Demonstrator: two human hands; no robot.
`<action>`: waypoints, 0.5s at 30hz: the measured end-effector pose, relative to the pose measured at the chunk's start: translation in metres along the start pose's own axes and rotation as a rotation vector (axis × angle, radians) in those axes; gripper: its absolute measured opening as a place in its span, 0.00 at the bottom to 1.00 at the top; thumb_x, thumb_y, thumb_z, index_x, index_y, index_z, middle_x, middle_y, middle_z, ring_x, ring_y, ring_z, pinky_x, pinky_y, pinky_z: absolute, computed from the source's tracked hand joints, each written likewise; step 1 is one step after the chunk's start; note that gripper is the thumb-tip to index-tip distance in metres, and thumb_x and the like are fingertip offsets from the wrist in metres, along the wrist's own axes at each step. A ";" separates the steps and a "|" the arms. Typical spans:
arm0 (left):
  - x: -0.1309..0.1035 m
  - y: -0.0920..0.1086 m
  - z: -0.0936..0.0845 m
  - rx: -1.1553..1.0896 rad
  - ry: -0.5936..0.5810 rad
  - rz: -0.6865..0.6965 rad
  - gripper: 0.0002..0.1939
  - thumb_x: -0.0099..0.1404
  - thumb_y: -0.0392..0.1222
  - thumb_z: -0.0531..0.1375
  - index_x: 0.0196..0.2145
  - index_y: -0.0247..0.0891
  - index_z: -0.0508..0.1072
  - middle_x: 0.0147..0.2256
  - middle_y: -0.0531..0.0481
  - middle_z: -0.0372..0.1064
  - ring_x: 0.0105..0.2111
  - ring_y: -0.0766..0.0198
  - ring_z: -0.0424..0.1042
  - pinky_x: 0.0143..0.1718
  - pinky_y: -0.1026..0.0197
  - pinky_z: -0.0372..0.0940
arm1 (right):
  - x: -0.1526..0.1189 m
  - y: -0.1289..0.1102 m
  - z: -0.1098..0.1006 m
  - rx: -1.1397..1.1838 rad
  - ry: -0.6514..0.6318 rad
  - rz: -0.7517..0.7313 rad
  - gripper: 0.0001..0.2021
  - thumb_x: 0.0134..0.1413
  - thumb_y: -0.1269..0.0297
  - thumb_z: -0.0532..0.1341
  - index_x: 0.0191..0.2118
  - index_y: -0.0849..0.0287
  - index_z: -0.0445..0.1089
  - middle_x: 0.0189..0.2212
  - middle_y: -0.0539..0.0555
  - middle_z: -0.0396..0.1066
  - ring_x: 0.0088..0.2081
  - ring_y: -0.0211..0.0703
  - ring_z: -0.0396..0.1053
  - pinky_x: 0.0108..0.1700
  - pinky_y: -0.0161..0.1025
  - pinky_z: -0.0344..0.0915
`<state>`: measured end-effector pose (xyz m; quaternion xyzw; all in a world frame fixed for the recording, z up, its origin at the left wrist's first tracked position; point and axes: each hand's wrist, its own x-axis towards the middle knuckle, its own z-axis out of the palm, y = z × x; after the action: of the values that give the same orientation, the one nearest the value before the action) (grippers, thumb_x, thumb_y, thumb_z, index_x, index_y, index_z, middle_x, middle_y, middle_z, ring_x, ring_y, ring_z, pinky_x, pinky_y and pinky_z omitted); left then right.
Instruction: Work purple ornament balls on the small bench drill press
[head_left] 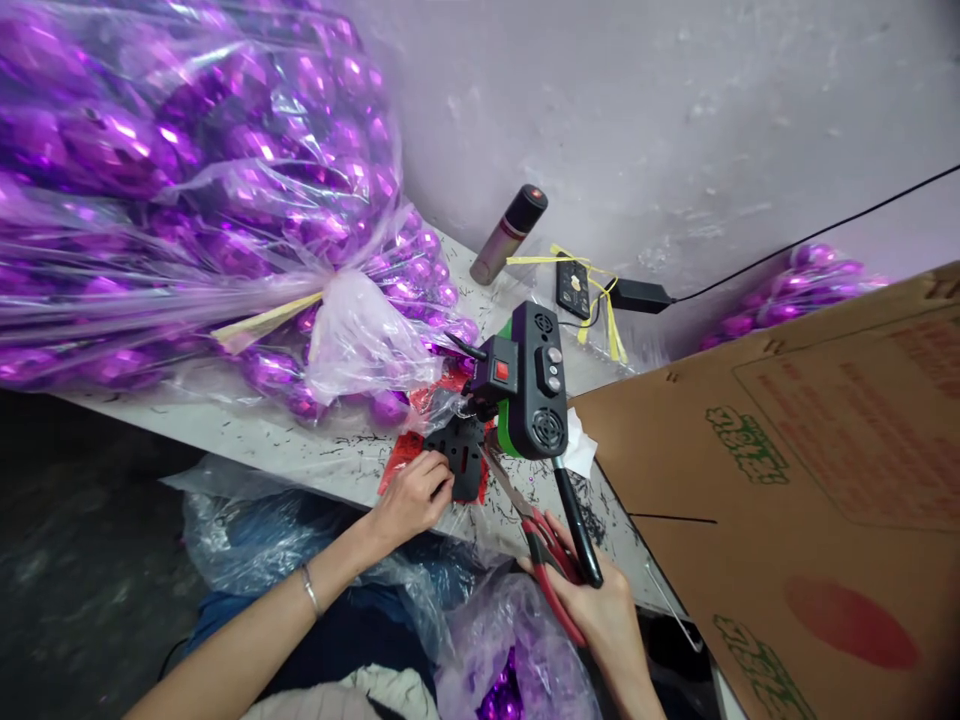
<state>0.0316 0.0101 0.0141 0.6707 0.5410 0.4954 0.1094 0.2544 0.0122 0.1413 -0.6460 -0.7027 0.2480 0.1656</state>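
Observation:
My right hand point(600, 605) is closed round the red and black handles of a pair of scissors point(541, 545). The blades point away from me, toward the foot of a black and green bench machine point(546, 400). My left hand point(411, 497) rests at the left edge of the machine's black slotted base plate point(466, 455). Its fingers are curled together, and whatever they may pinch is hidden. The machine's black-gripped lever point(577, 525) slants down just above my right hand. Red sheet material point(401, 457) lies under the base plate.
Clear bags of shiny purple balls point(247, 150) crowd the table's left side. A large cardboard box point(750, 480) stands on the right. Behind the machine are a dark bottle point(510, 232), a phone-like black object point(573, 287) and a corded adapter point(639, 295). A plastic bag point(517, 640) covers my lap.

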 end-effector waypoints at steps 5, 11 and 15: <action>0.001 -0.001 0.000 -0.006 -0.005 -0.001 0.09 0.68 0.33 0.53 0.31 0.37 0.70 0.33 0.47 0.70 0.33 0.64 0.70 0.34 0.62 0.67 | 0.005 -0.008 0.011 0.025 -0.045 -0.105 0.23 0.48 0.56 0.64 0.50 0.59 0.76 0.41 0.58 0.79 0.38 0.49 0.78 0.39 0.38 0.74; 0.001 0.000 0.000 -0.009 0.000 0.003 0.09 0.68 0.33 0.53 0.31 0.37 0.70 0.33 0.47 0.70 0.33 0.64 0.70 0.34 0.62 0.67 | -0.016 0.012 -0.003 -0.104 -0.006 -0.087 0.24 0.49 0.52 0.65 0.52 0.55 0.75 0.46 0.55 0.78 0.42 0.49 0.78 0.42 0.37 0.74; 0.000 0.000 0.000 -0.011 0.002 0.007 0.08 0.67 0.32 0.54 0.31 0.37 0.70 0.32 0.48 0.70 0.32 0.65 0.70 0.34 0.63 0.66 | -0.023 0.016 -0.012 -0.128 0.035 -0.116 0.25 0.48 0.51 0.66 0.52 0.56 0.74 0.47 0.56 0.78 0.44 0.49 0.78 0.42 0.37 0.74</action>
<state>0.0313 0.0103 0.0142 0.6713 0.5361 0.4996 0.1109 0.2771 -0.0083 0.1440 -0.6179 -0.7502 0.1814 0.1503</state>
